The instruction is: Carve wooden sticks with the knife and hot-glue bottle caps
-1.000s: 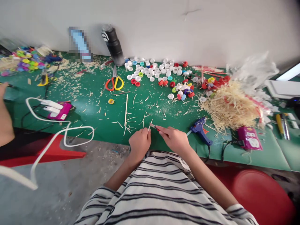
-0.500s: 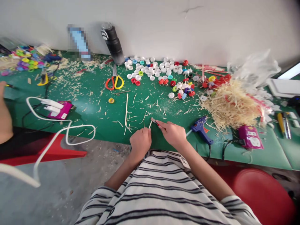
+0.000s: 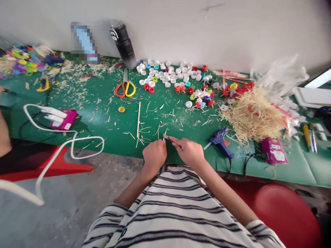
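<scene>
My left hand (image 3: 154, 155) is closed in a fist round a thin wooden stick (image 3: 165, 132), whose tip pokes up past the fingers at the near edge of the green table (image 3: 103, 117). My right hand (image 3: 188, 151) is closed on a small red-handled knife (image 3: 167, 138), and its blade lies against the stick just above my left fist. Wood shavings are scattered on the mat in front of both hands.
A long stick (image 3: 138, 119), orange-yellow scissors (image 3: 125, 88), many bottle caps (image 3: 170, 77), a black bottle (image 3: 123, 44), a blue glue gun (image 3: 219, 140), a straw-like shavings pile (image 3: 254, 115) and pink power strips (image 3: 274, 151) lie around. Another person's arm (image 3: 3, 136) is at far left.
The knife blade slid up along the stick and came back down near my left fist. Both hands stayed at the table's near edge.
</scene>
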The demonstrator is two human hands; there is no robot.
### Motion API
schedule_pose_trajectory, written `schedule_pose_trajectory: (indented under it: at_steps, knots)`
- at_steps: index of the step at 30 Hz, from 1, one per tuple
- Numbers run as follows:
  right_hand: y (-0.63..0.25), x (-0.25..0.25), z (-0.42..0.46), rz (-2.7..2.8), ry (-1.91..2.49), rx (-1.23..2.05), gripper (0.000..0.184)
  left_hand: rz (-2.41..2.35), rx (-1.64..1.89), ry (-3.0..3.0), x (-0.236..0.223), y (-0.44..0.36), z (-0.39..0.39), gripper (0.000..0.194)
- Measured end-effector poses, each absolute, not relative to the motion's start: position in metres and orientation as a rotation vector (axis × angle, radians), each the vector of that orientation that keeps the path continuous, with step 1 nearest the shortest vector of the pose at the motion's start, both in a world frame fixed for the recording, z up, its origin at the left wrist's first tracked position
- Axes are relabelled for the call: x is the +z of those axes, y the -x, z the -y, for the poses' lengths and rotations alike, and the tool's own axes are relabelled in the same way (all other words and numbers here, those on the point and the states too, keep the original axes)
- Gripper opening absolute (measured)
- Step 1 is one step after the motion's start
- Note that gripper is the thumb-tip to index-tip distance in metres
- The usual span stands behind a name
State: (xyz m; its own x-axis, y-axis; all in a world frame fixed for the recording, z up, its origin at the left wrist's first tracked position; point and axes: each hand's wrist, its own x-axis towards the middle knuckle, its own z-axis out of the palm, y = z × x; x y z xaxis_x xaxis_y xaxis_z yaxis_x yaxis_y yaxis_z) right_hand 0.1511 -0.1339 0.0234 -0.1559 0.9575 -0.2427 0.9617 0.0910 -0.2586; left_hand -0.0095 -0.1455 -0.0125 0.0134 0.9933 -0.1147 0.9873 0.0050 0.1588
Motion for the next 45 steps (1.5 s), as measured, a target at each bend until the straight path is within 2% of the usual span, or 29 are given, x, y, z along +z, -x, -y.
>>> schedule_pose_trajectory:
  at_steps: [10,22,32,41,45]
  knots:
    - [-0.141,0.026,0.120,-2.283,-2.029,-0.434,0.044,-2.081,0.077,-2.138,-0.015,0.012,0.148,0.052]
    - [-0.169,0.031,0.132,-2.332,-2.005,-0.835,0.039,-2.095,0.143,-2.174,-0.018,0.011,0.150,0.052]
    - [-0.164,0.035,0.130,-2.266,-2.007,-0.750,0.040,-2.041,0.167,-2.241,-0.021,0.015,0.152,0.050]
    - [-0.181,0.040,0.129,-2.238,-2.084,-1.183,0.039,-2.053,0.187,-2.235,-0.021,0.012,0.150,0.047]
    - [-0.177,0.041,0.129,-2.266,-2.028,-1.142,0.040,-2.041,0.161,-2.218,-0.019,0.013,0.150,0.046]
